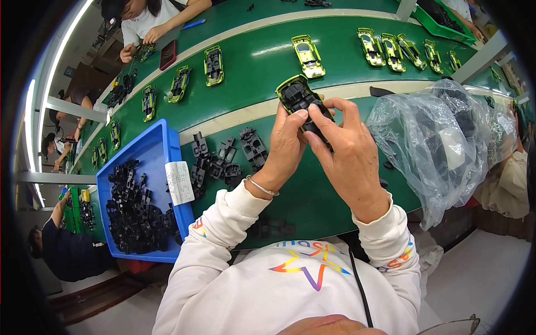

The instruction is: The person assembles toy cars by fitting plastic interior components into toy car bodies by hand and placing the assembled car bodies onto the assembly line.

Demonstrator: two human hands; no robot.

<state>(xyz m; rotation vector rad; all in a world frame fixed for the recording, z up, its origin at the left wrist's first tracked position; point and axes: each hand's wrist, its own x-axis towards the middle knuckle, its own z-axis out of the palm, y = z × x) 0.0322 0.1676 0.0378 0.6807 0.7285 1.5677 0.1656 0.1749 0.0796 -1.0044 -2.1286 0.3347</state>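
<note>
A toy car body shell (296, 96), yellow-green at its edges, is held up above the green bench with its hollow underside toward me. A black plastic part sits inside it. My left hand (286, 137) grips the shell from the left, thumb on the black part. My right hand (345, 146) holds the right side, thumb and fingers pressing near the black part. Left of my hands, several loose black molded parts (223, 156) lie on the bench, looking like car interiors.
A blue bin (181, 206) full of black parts stands at left. Clear plastic bags (441, 145) with dark contents lie at right. Several yellow-green car shells (308, 56) are spread along the green belt (251, 67) beyond. A co-worker (159, 22) handles a shell at upper left.
</note>
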